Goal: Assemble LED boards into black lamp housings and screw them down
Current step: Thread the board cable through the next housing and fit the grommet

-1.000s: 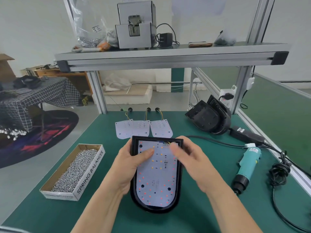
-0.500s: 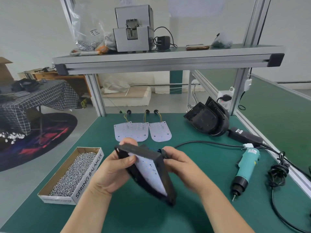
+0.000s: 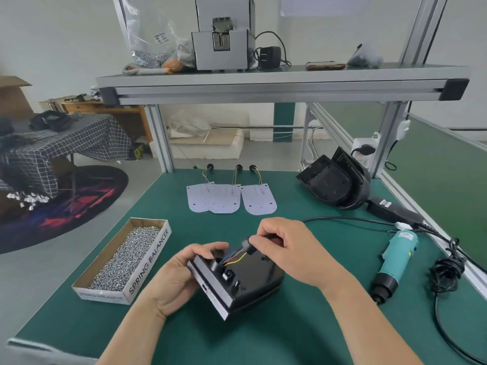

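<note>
A black lamp housing (image 3: 253, 279) is turned back side up above the green mat, tilted toward me. My left hand (image 3: 181, 277) grips its left end, thumb on top. My right hand (image 3: 287, 248) pinches a black cable plug (image 3: 247, 246) whose yellow and blue wires (image 3: 235, 259) run out of a round hole in the housing's back. The LED board inside it is hidden. Three loose LED boards (image 3: 232, 198) with wires lie side by side farther back. Two more black housings (image 3: 334, 187) lean together at the back right.
A cardboard box of screws (image 3: 126, 259) sits at the left. A teal electric screwdriver (image 3: 392, 264) lies at the right with its black cables (image 3: 448, 270) and power brick (image 3: 392, 208). An aluminium shelf (image 3: 276, 83) spans overhead.
The housing lay face up with the LED board showing; both hands have flipped it over to its back. My right hand has moved from the board to the plug on the wires.
</note>
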The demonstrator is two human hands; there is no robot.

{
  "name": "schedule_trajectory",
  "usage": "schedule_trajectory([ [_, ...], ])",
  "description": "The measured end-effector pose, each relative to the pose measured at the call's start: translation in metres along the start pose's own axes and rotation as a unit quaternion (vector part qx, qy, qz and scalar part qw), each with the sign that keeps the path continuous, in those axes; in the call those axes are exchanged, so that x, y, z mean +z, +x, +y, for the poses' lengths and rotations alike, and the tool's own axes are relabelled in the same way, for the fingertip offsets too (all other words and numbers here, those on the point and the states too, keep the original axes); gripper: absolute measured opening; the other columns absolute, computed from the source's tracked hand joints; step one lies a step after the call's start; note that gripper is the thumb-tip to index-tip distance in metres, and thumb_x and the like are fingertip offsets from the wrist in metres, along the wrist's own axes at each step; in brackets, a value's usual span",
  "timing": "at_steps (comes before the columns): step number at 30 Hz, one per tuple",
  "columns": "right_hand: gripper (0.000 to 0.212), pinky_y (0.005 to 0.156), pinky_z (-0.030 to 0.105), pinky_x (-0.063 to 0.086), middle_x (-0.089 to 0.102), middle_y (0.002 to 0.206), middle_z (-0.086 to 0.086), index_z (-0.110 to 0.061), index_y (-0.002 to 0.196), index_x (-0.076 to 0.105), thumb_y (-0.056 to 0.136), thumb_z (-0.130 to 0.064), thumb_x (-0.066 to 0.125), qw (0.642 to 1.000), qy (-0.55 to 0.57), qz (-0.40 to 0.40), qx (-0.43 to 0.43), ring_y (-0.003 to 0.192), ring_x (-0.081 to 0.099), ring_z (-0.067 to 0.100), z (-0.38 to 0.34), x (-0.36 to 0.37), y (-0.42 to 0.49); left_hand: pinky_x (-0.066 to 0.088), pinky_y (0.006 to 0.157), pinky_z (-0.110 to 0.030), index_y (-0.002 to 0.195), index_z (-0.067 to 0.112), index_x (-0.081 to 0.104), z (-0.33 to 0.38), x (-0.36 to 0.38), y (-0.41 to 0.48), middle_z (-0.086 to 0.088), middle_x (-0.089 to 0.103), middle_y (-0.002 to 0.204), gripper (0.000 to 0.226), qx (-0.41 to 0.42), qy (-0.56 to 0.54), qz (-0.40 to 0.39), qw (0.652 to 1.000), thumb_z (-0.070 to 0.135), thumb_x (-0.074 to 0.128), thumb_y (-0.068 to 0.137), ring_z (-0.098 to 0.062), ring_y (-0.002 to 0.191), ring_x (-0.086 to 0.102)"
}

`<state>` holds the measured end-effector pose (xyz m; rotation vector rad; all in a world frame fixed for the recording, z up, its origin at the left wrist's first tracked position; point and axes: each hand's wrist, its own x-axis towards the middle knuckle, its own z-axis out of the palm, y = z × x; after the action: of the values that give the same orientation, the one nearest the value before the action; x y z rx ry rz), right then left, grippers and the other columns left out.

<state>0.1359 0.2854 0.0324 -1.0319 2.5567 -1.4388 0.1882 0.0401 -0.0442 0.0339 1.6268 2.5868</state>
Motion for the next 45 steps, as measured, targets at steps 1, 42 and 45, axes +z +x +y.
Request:
schedule_trajectory([
  [1,0.029,0.058,0.024,0.034,0.055,0.065,0.007,-0.019,0.070,0.057,0.094,-0.033,0.066,1.000,0.003,-0.001,0.005,0.056,0.037,0.007,0.000,0.004,0.000,0.042,0.107,-0.062,0.083,0.007,0.076,0.000,-0.003,-0.003,-0.028,0.060,0.134,0.061,-0.006,0.008,0.018,1.000,-0.035,0.033,0.072,-0.046,0.129,0.054],
  [42,0.005,0.081,0.033,0.048,0.066,0.092,-0.010,-0.026,0.102,0.062,0.098,-0.023,0.059,0.989,-0.116,0.086,0.040,0.089,0.060,0.015,-0.056,-0.010,0.006,0.032,0.085,-0.001,0.081,0.045,0.075,0.019,0.074,-0.013,0.023,0.052,0.124,0.011,0.139,0.424,0.190,0.875,0.035,0.077,0.076,0.015,0.111,0.050],
  [45,0.017,0.070,0.036,0.042,0.060,0.101,-0.009,-0.025,0.104,0.059,0.103,-0.034,0.045,0.938,-0.342,0.040,0.033,0.097,0.056,0.023,-0.076,-0.009,0.000,0.031,0.084,0.002,0.083,0.058,0.070,0.027,0.086,-0.006,0.022,0.050,0.122,0.036,0.166,0.495,0.203,0.828,0.023,0.078,0.083,0.011,0.108,0.049],
])
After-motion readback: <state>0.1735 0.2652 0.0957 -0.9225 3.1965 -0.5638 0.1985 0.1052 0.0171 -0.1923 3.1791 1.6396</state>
